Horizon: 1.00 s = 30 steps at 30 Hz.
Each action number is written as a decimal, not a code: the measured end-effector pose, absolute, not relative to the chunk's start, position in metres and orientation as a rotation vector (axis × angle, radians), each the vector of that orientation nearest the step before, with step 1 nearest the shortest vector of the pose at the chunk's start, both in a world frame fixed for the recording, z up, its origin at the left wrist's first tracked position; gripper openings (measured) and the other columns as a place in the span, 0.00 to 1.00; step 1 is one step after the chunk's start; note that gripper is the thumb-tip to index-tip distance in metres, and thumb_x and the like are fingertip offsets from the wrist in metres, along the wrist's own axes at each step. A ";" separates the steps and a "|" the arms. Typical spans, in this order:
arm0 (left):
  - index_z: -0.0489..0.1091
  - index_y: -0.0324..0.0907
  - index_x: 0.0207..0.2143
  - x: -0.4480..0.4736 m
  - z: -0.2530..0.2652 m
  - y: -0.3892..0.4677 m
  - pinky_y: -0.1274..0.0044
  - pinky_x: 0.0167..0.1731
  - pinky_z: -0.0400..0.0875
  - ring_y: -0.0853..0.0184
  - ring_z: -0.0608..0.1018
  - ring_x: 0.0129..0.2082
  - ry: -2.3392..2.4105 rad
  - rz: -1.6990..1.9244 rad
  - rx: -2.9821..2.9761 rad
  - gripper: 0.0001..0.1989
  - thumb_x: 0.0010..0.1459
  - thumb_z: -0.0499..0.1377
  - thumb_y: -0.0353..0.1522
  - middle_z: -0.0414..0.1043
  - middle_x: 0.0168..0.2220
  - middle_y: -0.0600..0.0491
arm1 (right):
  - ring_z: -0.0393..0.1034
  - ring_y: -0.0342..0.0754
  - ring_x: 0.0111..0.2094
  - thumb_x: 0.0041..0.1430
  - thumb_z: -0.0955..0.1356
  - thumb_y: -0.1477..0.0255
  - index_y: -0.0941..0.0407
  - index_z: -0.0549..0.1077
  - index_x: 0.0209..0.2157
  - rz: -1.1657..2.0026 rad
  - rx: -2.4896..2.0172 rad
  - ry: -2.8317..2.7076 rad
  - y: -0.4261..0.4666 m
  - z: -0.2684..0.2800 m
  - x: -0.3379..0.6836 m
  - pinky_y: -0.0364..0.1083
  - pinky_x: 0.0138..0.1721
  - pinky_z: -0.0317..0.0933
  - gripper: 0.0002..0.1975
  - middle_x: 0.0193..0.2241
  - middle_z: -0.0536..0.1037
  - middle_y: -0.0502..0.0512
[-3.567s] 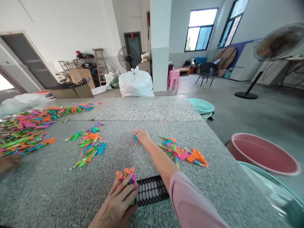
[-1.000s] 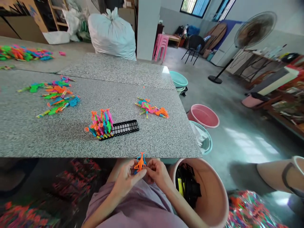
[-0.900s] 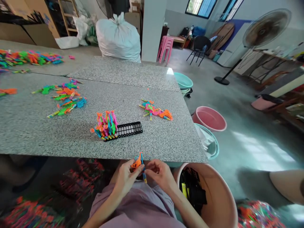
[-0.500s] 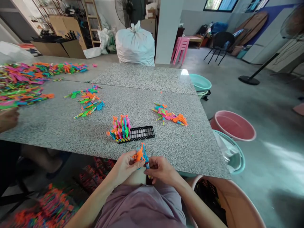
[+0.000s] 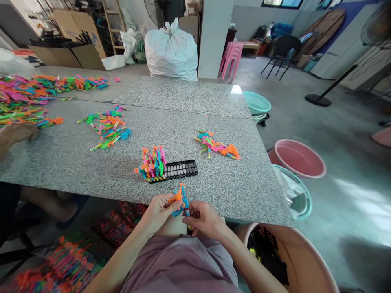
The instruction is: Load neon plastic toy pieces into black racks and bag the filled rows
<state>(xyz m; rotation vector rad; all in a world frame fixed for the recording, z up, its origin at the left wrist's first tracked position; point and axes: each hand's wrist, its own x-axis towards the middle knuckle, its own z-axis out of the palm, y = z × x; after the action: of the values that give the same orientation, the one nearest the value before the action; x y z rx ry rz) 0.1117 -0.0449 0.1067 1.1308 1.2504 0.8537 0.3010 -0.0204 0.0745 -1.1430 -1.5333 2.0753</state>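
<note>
- Speckled stone table in a cluttered workroom, its near edge facing the person's lap.
- Left hand: thumb and fingers pinched together on an orange piece, with a blue piece right against it.
- Right hand: fingertips closed on a striped tube just below – whether it is joined to the blue piece, can't tell.
- All of it sits between the two hands, around the table's near edge.
- Handling guess: light, thin moulded plastic, fairly stiff, probably a bit slick. Fingertip pinch should do; squeezing hard could bend the narrow parts.
- Best hold, I'd say: the broad flat body for the orange and blue pieces, mid-length for the tube – it looks round and may roll.
- Just past the hands: black rack, left end packed with upright pieces.
- Further out: small pile to the right, loose pile to the left.
- Far left: big heap, co-worker's hand near it.
</note>
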 end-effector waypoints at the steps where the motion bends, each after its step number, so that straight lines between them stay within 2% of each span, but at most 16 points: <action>1: 0.74 0.40 0.36 0.106 0.110 -0.047 0.74 0.34 0.74 0.63 0.79 0.32 1.248 0.843 1.181 0.22 0.57 0.63 0.51 0.79 0.32 0.50 | 0.68 0.41 0.17 0.51 0.72 0.65 0.54 0.65 0.27 2.065 -1.123 -1.566 -0.017 0.077 0.299 0.40 0.18 0.64 0.13 0.19 0.69 0.43; 4: 0.68 0.44 0.53 0.079 0.132 -0.050 0.67 0.43 0.78 0.58 0.82 0.43 1.390 0.885 1.421 0.27 0.58 0.63 0.50 0.80 0.45 0.46 | 0.70 0.42 0.19 0.54 0.72 0.69 0.55 0.69 0.33 1.858 -1.131 -1.721 0.008 0.087 0.289 0.40 0.24 0.64 0.08 0.20 0.71 0.43; 7: 0.71 0.47 0.52 0.051 0.154 -0.033 0.59 0.53 0.73 0.55 0.80 0.49 1.687 0.919 1.939 0.21 0.62 0.60 0.48 0.80 0.48 0.47 | 0.72 0.43 0.22 0.55 0.72 0.74 0.56 0.70 0.33 1.497 -1.293 -1.850 0.044 0.090 0.268 0.41 0.30 0.64 0.06 0.19 0.73 0.44; 8: 0.74 0.48 0.50 0.043 0.157 -0.022 0.55 0.59 0.66 0.53 0.77 0.55 1.740 0.876 2.159 0.19 0.63 0.60 0.47 0.79 0.50 0.48 | 0.73 0.43 0.24 0.54 0.72 0.77 0.56 0.70 0.33 1.409 -1.335 -1.878 0.055 0.088 0.258 0.41 0.31 0.63 0.06 0.20 0.74 0.45; 10: 0.74 0.52 0.52 0.030 0.155 0.002 0.46 0.66 0.46 0.49 0.64 0.66 1.732 0.695 2.509 0.16 0.65 0.59 0.44 0.72 0.60 0.50 | 0.74 0.45 0.27 0.53 0.71 0.79 0.57 0.71 0.36 1.287 -1.376 -1.934 0.071 0.080 0.238 0.41 0.32 0.63 0.08 0.23 0.77 0.47; 11: 0.73 0.53 0.53 0.025 0.151 0.014 0.44 0.66 0.39 0.49 0.60 0.68 1.688 0.588 2.607 0.16 0.66 0.58 0.43 0.69 0.62 0.51 | 0.75 0.45 0.28 0.54 0.71 0.79 0.57 0.72 0.37 1.229 -1.393 -1.966 0.077 0.076 0.229 0.41 0.32 0.63 0.09 0.25 0.78 0.49; 12: 0.72 0.53 0.55 0.021 0.145 0.024 0.45 0.66 0.38 0.50 0.59 0.69 1.637 0.497 2.658 0.16 0.66 0.57 0.41 0.68 0.63 0.51 | 0.75 0.46 0.29 0.55 0.71 0.78 0.58 0.73 0.38 1.170 -1.415 -2.000 0.080 0.071 0.221 0.41 0.32 0.62 0.08 0.26 0.79 0.50; 14: 0.71 0.49 0.56 0.016 0.131 0.038 0.49 0.67 0.44 0.54 0.60 0.69 1.551 0.405 2.681 0.17 0.67 0.56 0.40 0.69 0.62 0.49 | 0.75 0.47 0.30 0.57 0.71 0.74 0.58 0.75 0.37 1.063 -1.455 -2.104 0.084 0.064 0.209 0.41 0.31 0.61 0.05 0.27 0.80 0.53; 17: 0.71 0.45 0.55 0.013 0.116 0.042 0.54 0.66 0.53 0.55 0.63 0.67 1.498 0.455 2.685 0.16 0.68 0.54 0.38 0.72 0.59 0.47 | 0.77 0.50 0.34 0.60 0.71 0.67 0.58 0.77 0.37 0.874 -1.466 -2.321 0.084 0.059 0.198 0.42 0.34 0.62 0.09 0.32 0.82 0.57; 21: 0.72 0.44 0.52 0.017 0.111 0.038 0.55 0.65 0.56 0.54 0.67 0.63 1.520 0.553 2.719 0.15 0.68 0.51 0.34 0.74 0.56 0.47 | 0.78 0.54 0.42 0.62 0.70 0.66 0.57 0.77 0.46 0.639 -1.475 -2.513 0.080 0.062 0.191 0.45 0.41 0.64 0.13 0.39 0.83 0.61; 25: 0.69 0.38 0.55 0.024 0.112 0.039 0.57 0.63 0.60 0.54 0.72 0.58 1.645 0.611 2.716 0.18 0.65 0.52 0.32 0.72 0.55 0.42 | 0.78 0.54 0.43 0.66 0.66 0.69 0.58 0.76 0.48 0.578 -1.520 -2.569 0.077 0.068 0.185 0.47 0.43 0.65 0.13 0.40 0.82 0.63; 27: 0.67 0.38 0.58 0.028 0.114 0.038 0.57 0.62 0.61 0.53 0.71 0.58 1.684 0.598 2.708 0.21 0.63 0.52 0.31 0.70 0.58 0.41 | 0.77 0.54 0.43 0.65 0.66 0.69 0.58 0.76 0.47 0.593 -1.541 -2.574 0.080 0.073 0.183 0.47 0.44 0.66 0.12 0.40 0.82 0.63; 30: 0.66 0.43 0.60 0.032 0.119 0.036 0.55 0.63 0.57 0.52 0.67 0.63 1.628 0.522 2.728 0.25 0.60 0.53 0.30 0.67 0.62 0.44 | 0.77 0.54 0.45 0.62 0.68 0.70 0.59 0.76 0.48 0.616 -1.564 -2.600 0.084 0.077 0.177 0.47 0.45 0.67 0.14 0.43 0.81 0.64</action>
<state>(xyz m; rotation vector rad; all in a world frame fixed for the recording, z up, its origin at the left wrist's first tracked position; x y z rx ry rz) 0.0324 0.0363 0.1195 2.7280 1.6284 0.5218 0.1771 0.0842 0.0775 -1.5642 -2.5996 0.6161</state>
